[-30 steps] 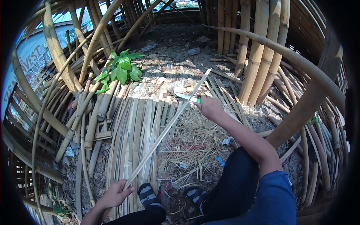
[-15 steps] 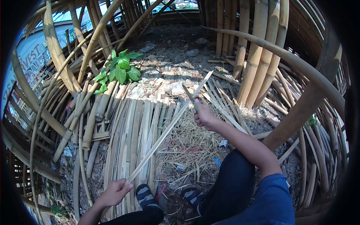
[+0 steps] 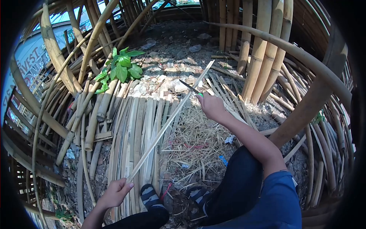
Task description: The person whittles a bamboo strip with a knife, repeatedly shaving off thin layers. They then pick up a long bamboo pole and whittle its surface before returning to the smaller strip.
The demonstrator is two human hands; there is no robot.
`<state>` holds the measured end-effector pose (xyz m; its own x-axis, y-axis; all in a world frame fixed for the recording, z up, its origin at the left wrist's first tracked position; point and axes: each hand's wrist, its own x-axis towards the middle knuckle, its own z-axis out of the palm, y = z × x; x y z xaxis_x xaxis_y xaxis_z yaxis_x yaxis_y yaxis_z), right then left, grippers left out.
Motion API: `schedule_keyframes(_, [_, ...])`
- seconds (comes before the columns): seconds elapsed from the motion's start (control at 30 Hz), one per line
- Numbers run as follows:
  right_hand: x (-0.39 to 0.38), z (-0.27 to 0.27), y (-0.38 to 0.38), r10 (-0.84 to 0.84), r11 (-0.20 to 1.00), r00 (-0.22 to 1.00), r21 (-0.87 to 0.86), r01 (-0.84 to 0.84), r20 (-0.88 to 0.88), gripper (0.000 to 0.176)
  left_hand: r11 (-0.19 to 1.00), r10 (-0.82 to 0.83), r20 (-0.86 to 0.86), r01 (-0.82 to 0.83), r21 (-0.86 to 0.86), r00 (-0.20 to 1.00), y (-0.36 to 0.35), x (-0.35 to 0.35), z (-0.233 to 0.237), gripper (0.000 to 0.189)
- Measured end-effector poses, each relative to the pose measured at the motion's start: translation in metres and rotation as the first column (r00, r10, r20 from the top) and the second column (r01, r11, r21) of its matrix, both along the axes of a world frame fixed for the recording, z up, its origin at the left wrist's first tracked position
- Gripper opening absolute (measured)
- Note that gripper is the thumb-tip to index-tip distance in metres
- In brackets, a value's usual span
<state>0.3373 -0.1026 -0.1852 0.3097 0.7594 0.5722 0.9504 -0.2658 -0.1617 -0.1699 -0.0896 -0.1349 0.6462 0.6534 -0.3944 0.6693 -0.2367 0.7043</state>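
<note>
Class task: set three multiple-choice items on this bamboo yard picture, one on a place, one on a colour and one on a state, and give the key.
1. Where does the green leafy plant grow?
A) among the bamboo poles at upper left
B) between the person's feet
C) on the blue sleeve

2. What colour is the handle of the thin-bladed metal knife in the right hand?
A) red
B) green
C) black

3. How is the long pale bamboo strip held?
A) lying flat, untouched
B) near end gripped in the left hand
C) snapped in two

Key: 1 A, the leaves show beside the poles; 2 B, green shows just above the fist; 3 B, the fingers close round its near end.
</note>
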Motion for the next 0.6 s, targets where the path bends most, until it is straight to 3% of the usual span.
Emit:
schedule_keyframes(0.03, [0.007, -0.005, 0.009, 0.089, 0.996, 0.879, 0.034, -0.082, -0.468, 0.054, 1.000, 0.002, 0.007, -0.002, 0.009, 1.000, -0.003, 0.003, 0.004, 0.038])
schedule_keyframes(0.07, [0.012, -0.014, 0.016, 0.159, 0.985, 0.543, 0.097, -0.141, -0.825, 0.055, 1.000, 0.004, 0.009, -0.004, 0.014, 1.000, -0.005, 0.003, 0.007, 0.038])
schedule_keyframes(0.1, [0.008, -0.010, 0.014, 0.161, 0.985, 0.545, 0.096, -0.146, -0.823, 0.055, 0.999, -0.017, 0.004, 0.017, 0.031, 1.000, -0.005, 0.003, 0.008, 0.038])
schedule_keyframes(0.2, [-0.029, 0.012, -0.014, 0.278, 0.950, 0.760, 0.052, -0.308, -0.588, 0.055, 1.000, -0.014, 0.040, 0.014, 0.003, 0.999, -0.004, 0.004, 0.004, 0.038])
schedule_keyframes(0.23, [-0.043, 0.012, -0.021, 0.318, 0.946, 0.878, 0.052, -0.321, -0.357, 0.052, 1.000, -0.016, 0.036, 0.016, 0.005, 0.999, -0.003, 0.004, 0.003, 0.038])
schedule_keyframes(0.27, [-0.053, 0.017, -0.027, 0.318, 0.946, 0.877, 0.057, -0.320, -0.360, 0.052, 1.000, -0.005, 0.042, 0.005, -0.012, 0.999, -0.003, 0.004, 0.003, 0.038])
schedule_keyframes(0.3, [-0.064, 0.025, -0.035, 0.486, 0.874, 0.869, 0.031, -0.485, -0.091, 0.050, 0.999, 0.009, 0.045, -0.008, -0.031, 0.999, -0.003, 0.003, 0.003, 0.039])
schedule_keyframes(0.37, [-0.060, 0.037, -0.040, 0.661, 0.704, 0.608, -0.084, -0.705, 0.440, 0.043, 1.000, -0.005, 0.031, 0.005, -0.007, 1.000, -0.002, 0.002, 0.004, 0.038])
schedule_keyframes(0.4, [-0.032, 0.031, -0.022, 0.355, 0.933, 0.896, -0.042, -0.357, 0.266, 0.043, 1.000, -0.022, 0.016, 0.021, 0.010, 1.000, -0.004, 0.000, 0.004, 0.038])
schedule_keyframes(0.43, [0.000, 0.018, -0.006, -0.053, 0.994, 0.995, -0.092, 0.060, 0.079, 0.044, 1.000, -0.021, 0.006, 0.022, -0.006, 1.000, -0.009, -0.003, 0.004, 0.038])
schedule_keyframes(0.47, [0.028, 0.016, -0.010, -0.225, 0.964, 0.974, -0.141, 0.224, 0.003, 0.046, 0.999, -0.034, -0.007, 0.034, -0.005, 0.999, -0.011, -0.004, 0.006, 0.037])
schedule_keyframes(0.53, [0.034, 0.015, -0.015, -0.217, 0.975, 0.976, -0.046, 0.216, -0.014, 0.050, 0.999, -0.045, 0.011, 0.045, 0.022, 0.999, -0.002, 0.002, 0.008, 0.037])
schedule_keyframes(0.6, [0.021, 0.005, -0.025, -0.232, 0.971, 0.957, 0.020, 0.239, -0.174, 0.051, 1.000, -0.010, 0.020, 0.010, -0.024, 1.000, -0.001, -0.003, 0.004, 0.036])
